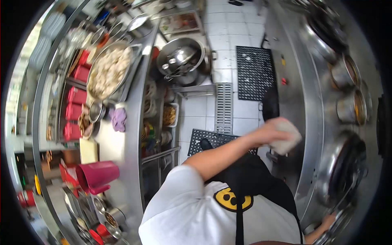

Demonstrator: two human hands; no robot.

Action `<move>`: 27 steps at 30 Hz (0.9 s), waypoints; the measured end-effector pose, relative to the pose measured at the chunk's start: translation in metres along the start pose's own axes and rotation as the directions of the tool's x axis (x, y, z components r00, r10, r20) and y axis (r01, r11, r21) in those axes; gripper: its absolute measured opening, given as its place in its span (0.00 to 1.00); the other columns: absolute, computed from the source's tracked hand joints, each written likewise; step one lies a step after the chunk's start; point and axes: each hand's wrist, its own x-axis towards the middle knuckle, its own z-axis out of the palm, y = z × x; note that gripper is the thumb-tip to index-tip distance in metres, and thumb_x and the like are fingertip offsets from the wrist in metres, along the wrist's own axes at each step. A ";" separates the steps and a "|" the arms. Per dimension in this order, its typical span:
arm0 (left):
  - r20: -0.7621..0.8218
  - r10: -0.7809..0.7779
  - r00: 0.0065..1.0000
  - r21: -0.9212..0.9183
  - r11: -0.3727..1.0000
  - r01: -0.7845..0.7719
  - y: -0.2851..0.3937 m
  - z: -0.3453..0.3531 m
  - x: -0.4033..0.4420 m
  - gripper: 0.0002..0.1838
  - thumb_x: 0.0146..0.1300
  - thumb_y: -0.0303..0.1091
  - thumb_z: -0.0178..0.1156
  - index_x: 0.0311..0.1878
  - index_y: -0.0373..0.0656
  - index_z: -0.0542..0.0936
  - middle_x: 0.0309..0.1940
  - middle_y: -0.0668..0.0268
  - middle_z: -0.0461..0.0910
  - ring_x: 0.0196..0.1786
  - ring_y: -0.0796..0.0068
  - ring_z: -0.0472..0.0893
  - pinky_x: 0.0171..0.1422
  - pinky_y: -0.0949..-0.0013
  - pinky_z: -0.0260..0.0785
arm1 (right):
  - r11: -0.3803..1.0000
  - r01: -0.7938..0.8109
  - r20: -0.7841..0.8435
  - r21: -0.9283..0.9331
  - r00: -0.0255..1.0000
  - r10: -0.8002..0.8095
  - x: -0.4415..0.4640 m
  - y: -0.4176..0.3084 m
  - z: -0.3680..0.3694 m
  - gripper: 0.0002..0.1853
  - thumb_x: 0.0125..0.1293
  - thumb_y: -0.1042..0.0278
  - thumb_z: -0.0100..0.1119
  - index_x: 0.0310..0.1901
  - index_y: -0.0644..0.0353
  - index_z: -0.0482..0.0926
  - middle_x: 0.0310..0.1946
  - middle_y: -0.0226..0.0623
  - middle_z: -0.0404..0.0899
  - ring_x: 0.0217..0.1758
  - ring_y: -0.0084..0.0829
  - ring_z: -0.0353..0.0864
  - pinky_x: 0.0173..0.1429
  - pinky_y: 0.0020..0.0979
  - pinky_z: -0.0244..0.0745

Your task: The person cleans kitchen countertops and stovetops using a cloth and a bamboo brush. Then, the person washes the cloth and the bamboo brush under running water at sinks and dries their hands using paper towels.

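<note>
My left hand [271, 132] reaches across my body and grips a folded greyish-white cloth [288, 139], somewhat blurred by motion. It is beside the front of the steel stove counter [292, 61] on the right. At the bottom right edge, my right hand [326, 223] shows only in part, next to metal pans or lids [339, 228]; its fingers are too hidden to read. A large wok [341, 171] with a ladle-like handle lies on the stove just beyond that hand.
Two steel pots [347, 108] and another wok [326, 32] stand along the stove. On the left counter are a big bowl of pale food pieces [109, 71], a purple cloth [118, 119] and a magenta jug [100, 175]. Black mats [255, 71] lie on the tiled floor.
</note>
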 end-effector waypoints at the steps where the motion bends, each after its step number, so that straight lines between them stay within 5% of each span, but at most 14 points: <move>1: -0.185 0.003 0.983 -0.126 0.992 -0.026 0.019 -0.045 -0.048 0.23 0.59 0.34 0.69 0.56 0.41 0.74 0.44 0.63 0.82 0.44 0.72 0.83 0.48 0.67 0.79 | 0.995 0.028 0.023 -0.100 0.999 -0.026 0.015 -0.023 -0.012 0.33 0.65 0.62 0.57 0.70 0.65 0.63 0.61 0.63 0.71 0.63 0.56 0.73 0.66 0.43 0.67; 3: -0.523 0.038 0.852 -0.299 0.927 -0.224 0.032 -0.122 -0.154 0.20 0.64 0.34 0.65 0.57 0.42 0.74 0.47 0.62 0.81 0.46 0.69 0.83 0.49 0.65 0.79 | 0.885 0.418 -0.319 0.205 0.884 -0.343 0.019 -0.167 -0.068 0.32 0.68 0.60 0.59 0.68 0.68 0.65 0.63 0.57 0.72 0.64 0.49 0.73 0.68 0.38 0.66; 4: -0.642 0.123 0.757 -0.268 0.889 -0.371 0.036 -0.146 -0.205 0.20 0.65 0.34 0.64 0.58 0.42 0.74 0.47 0.62 0.81 0.47 0.70 0.83 0.50 0.65 0.79 | 0.491 0.427 -0.220 0.759 0.879 -0.424 -0.009 -0.275 -0.111 0.29 0.71 0.62 0.58 0.69 0.66 0.66 0.65 0.50 0.72 0.65 0.39 0.73 0.68 0.33 0.65; 6: -0.830 0.161 0.534 -0.147 0.860 -0.488 0.025 -0.175 -0.298 0.20 0.65 0.32 0.64 0.59 0.41 0.72 0.49 0.61 0.80 0.48 0.69 0.82 0.52 0.65 0.78 | 0.280 0.572 -0.257 0.771 0.682 -0.685 -0.088 -0.473 -0.169 0.26 0.69 0.69 0.58 0.68 0.62 0.68 0.63 0.45 0.73 0.64 0.34 0.74 0.68 0.31 0.66; 9: -0.934 0.114 0.339 -0.148 0.740 -0.656 -0.018 -0.177 -0.393 0.21 0.64 0.31 0.64 0.58 0.41 0.71 0.49 0.61 0.79 0.50 0.69 0.81 0.54 0.66 0.76 | -0.211 0.622 -0.281 0.754 0.016 -0.960 -0.306 -0.691 -0.243 0.26 0.62 0.71 0.63 0.63 0.62 0.74 0.60 0.43 0.76 0.64 0.34 0.75 0.66 0.34 0.70; 11: -0.982 0.091 0.165 -0.054 0.706 -0.706 -0.050 -0.161 -0.427 0.21 0.64 0.31 0.64 0.58 0.40 0.71 0.49 0.61 0.79 0.50 0.70 0.81 0.54 0.66 0.76 | -0.677 0.471 -0.419 0.565 -0.544 -0.727 -0.433 -0.783 -0.250 0.26 0.62 0.66 0.66 0.62 0.61 0.74 0.60 0.46 0.75 0.63 0.43 0.75 0.66 0.37 0.70; 12: -0.995 0.064 0.074 -0.010 0.689 -0.724 -0.067 -0.148 -0.439 0.20 0.63 0.31 0.64 0.57 0.40 0.71 0.49 0.61 0.79 0.49 0.70 0.81 0.54 0.66 0.76 | -0.802 0.351 -0.462 0.483 -0.675 -0.575 -0.491 -0.825 -0.244 0.26 0.64 0.61 0.64 0.62 0.61 0.74 0.61 0.49 0.74 0.64 0.47 0.74 0.67 0.38 0.69; 14: -0.996 -0.008 -0.088 0.060 0.665 -0.745 -0.087 -0.115 -0.458 0.21 0.63 0.30 0.63 0.58 0.39 0.71 0.49 0.60 0.79 0.50 0.70 0.80 0.54 0.66 0.75 | -0.908 0.318 -0.554 0.273 -0.719 -0.419 -0.603 -0.914 -0.203 0.29 0.66 0.56 0.62 0.64 0.62 0.71 0.65 0.51 0.70 0.64 0.47 0.73 0.68 0.38 0.68; 15: -0.987 -0.051 -0.152 0.080 0.665 -0.742 -0.099 -0.098 -0.467 0.21 0.63 0.30 0.63 0.58 0.39 0.70 0.49 0.60 0.78 0.50 0.69 0.80 0.54 0.66 0.75 | -0.857 0.377 -0.500 0.351 -0.698 -0.512 -0.653 -0.946 -0.196 0.32 0.65 0.50 0.62 0.66 0.59 0.70 0.66 0.51 0.68 0.63 0.47 0.74 0.65 0.39 0.70; 17: -0.952 -0.079 -0.297 0.173 0.661 -0.730 -0.134 -0.065 -0.477 0.22 0.63 0.30 0.63 0.59 0.38 0.70 0.50 0.59 0.78 0.50 0.68 0.79 0.55 0.66 0.74 | -0.810 0.571 -0.537 0.133 -0.646 -0.543 -0.726 -1.011 -0.131 0.31 0.60 0.49 0.65 0.61 0.57 0.74 0.62 0.54 0.72 0.58 0.47 0.77 0.65 0.41 0.69; 20: -0.874 -0.212 -0.438 0.217 0.635 -0.741 -0.151 -0.024 -0.485 0.23 0.62 0.29 0.63 0.59 0.37 0.70 0.50 0.57 0.78 0.50 0.67 0.79 0.55 0.66 0.74 | -0.814 0.321 -0.311 0.485 -0.806 -0.504 -0.750 -0.901 -0.102 0.20 0.63 0.50 0.56 0.49 0.56 0.76 0.48 0.44 0.76 0.52 0.43 0.74 0.60 0.53 0.63; 22: -0.840 -0.272 -0.470 0.222 0.619 -0.753 -0.139 -0.030 -0.482 0.23 0.62 0.30 0.63 0.59 0.38 0.69 0.47 0.58 0.78 0.46 0.67 0.80 0.50 0.66 0.75 | -0.942 0.150 -0.455 0.301 -0.845 -0.281 -0.733 -0.804 -0.063 0.23 0.62 0.54 0.58 0.57 0.54 0.75 0.62 0.46 0.71 0.69 0.46 0.66 0.75 0.52 0.54; 23: -0.831 -0.285 -0.478 0.215 0.628 -0.748 -0.132 -0.035 -0.486 0.23 0.62 0.31 0.62 0.59 0.38 0.69 0.46 0.59 0.78 0.44 0.67 0.80 0.48 0.66 0.76 | -0.954 0.086 -0.361 0.287 -0.913 -0.191 -0.718 -0.786 -0.064 0.24 0.62 0.55 0.58 0.58 0.54 0.74 0.64 0.45 0.69 0.72 0.46 0.63 0.77 0.52 0.50; 27: -0.917 -0.050 -0.395 0.253 0.693 -0.675 -0.112 -0.065 -0.501 0.24 0.62 0.32 0.63 0.60 0.37 0.69 0.45 0.58 0.77 0.42 0.65 0.80 0.45 0.63 0.77 | -0.996 -0.035 -0.355 0.084 -0.935 0.003 -0.641 -0.869 -0.082 0.22 0.64 0.60 0.55 0.59 0.55 0.74 0.65 0.44 0.69 0.73 0.44 0.63 0.77 0.55 0.48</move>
